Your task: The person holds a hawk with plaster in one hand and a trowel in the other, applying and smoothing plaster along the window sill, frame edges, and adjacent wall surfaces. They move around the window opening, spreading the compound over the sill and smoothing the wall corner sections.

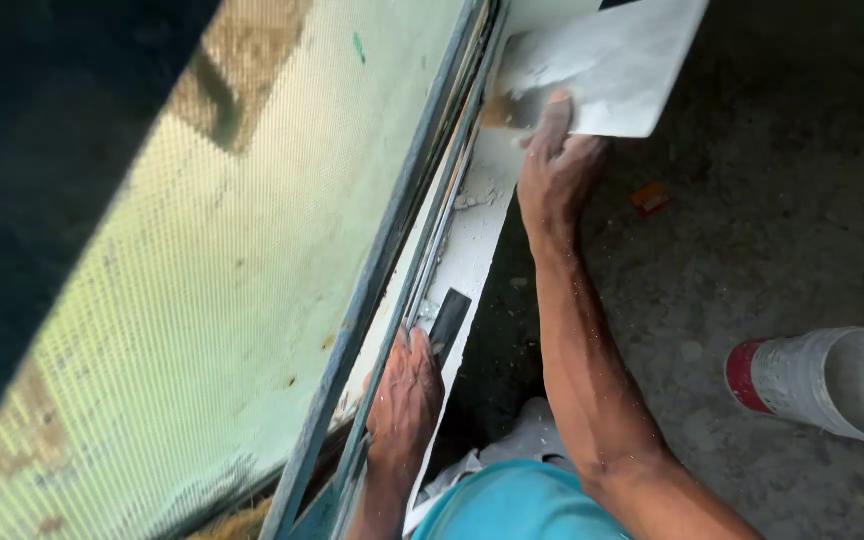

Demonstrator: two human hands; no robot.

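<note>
Looking straight down here. Our left hand [404, 392] is low on the white sill [472, 250], fingers curled around a small putty knife [449, 322] whose dark blade sticks out past the fingertips and lies flat against the sill face, right beside the window frame [392, 250]. The hand is closed on it, but we can't see the handle at all, it's buried in the palm.

Our right hand [555, 165] is further up the sill, fingers wrapped on the near edge of a flat grey board [617, 65], thumb on top. So that hand is clamped on the board too. There's a smear of pale filler on the board just beyond the fingers, and some crumbly bits of it sitting on the sill between our two hands.

Green mesh [202, 280] covers the window side, off to the left of the frame.

Down on the concrete floor [752, 200], well apart from both hands, there's a whitish bucket [832, 382] with a red band, tipped on its side with the mouth facing right. Inside looks coated in pale stuff, can't tell if anything's actually in it. Small orange scrap [650, 198] on the floor near our right wrist.
</note>
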